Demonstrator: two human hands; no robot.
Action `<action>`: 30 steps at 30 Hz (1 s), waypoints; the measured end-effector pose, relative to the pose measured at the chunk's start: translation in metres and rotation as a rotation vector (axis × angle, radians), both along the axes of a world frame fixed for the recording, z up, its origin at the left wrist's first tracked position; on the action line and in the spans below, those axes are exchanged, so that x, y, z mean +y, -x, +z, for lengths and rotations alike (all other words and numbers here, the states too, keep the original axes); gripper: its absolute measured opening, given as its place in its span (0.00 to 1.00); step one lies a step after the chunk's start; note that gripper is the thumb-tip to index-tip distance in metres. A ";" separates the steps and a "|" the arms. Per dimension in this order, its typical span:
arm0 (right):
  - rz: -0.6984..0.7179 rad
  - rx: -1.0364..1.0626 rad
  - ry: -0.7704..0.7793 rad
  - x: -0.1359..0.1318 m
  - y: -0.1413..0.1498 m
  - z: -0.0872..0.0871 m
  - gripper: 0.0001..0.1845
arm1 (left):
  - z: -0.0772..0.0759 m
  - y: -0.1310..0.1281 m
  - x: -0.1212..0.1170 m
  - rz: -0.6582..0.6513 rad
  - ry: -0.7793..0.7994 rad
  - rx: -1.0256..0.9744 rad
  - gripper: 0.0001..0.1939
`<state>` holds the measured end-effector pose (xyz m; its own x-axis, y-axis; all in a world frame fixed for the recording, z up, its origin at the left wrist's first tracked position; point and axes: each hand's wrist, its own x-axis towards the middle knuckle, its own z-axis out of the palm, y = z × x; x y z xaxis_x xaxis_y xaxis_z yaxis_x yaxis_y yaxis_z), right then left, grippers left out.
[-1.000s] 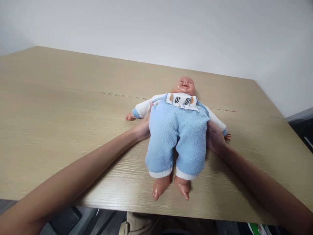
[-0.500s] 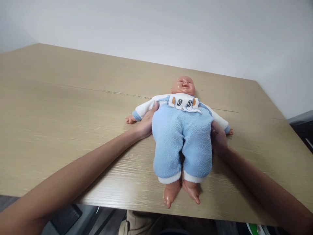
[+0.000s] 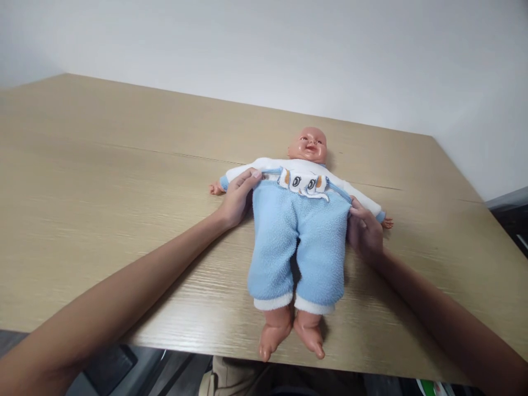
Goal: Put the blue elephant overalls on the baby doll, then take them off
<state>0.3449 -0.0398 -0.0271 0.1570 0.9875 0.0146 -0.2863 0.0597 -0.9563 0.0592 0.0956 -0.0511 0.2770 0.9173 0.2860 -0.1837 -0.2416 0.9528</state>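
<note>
In the head view, the doll point(image 3: 310, 146) lay on its back on the wooden table point(image 3: 124, 203), its head towards the far wall point(image 3: 264, 60) and its 2 feet point(image 3: 275, 334) near the close edge, a placement that probably let each hand reach the clothes from its own side. The left hand point(image 3: 237, 199) pinched the upper corner of the blue trousers point(image 3: 272, 242) near 1 strap point(image 3: 271, 171), thumb on top; the right hand point(image 3: 366, 228) pinched the opposite corner, its other fingers partly hidden by the cloth. Gripping 2 opposite corners likely kept the waist stretched evenly, with the animal-face patch point(image 3: 304, 183) between them over the white top point(image 3: 297, 165). The 2 forearms came in low from the bottom corners, angled inward, wrists close to the tabletop, palms turned towards the doll's sides.
</note>
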 end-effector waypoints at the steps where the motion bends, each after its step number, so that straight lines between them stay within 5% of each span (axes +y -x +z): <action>1: 0.003 -0.024 -0.013 0.001 -0.002 -0.001 0.11 | 0.002 0.001 -0.002 0.016 -0.086 0.068 0.32; 7: -0.041 -0.259 -0.062 0.006 -0.013 0.005 0.09 | 0.006 0.004 -0.011 0.156 -0.483 0.376 0.26; 12: -0.137 -0.101 -0.107 0.014 -0.013 0.011 0.08 | -0.001 0.005 -0.009 0.195 -0.489 0.365 0.25; 18: -0.054 -0.298 -0.053 0.038 -0.020 0.005 0.12 | -0.005 0.005 -0.006 0.268 -0.402 0.287 0.27; 24: -0.094 -0.264 -0.235 0.072 -0.008 0.049 0.14 | -0.003 0.001 -0.012 0.275 -0.477 0.283 0.25; 30: -0.102 -0.802 -0.441 0.115 0.029 0.080 0.07 | -0.004 -0.001 -0.012 0.319 -0.629 0.298 0.19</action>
<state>0.3160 0.0747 0.0533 0.0236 0.8485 0.5286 0.4792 0.4545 -0.7509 0.0600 0.0837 -0.0548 0.1736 0.6548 0.7356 0.2293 -0.7533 0.6164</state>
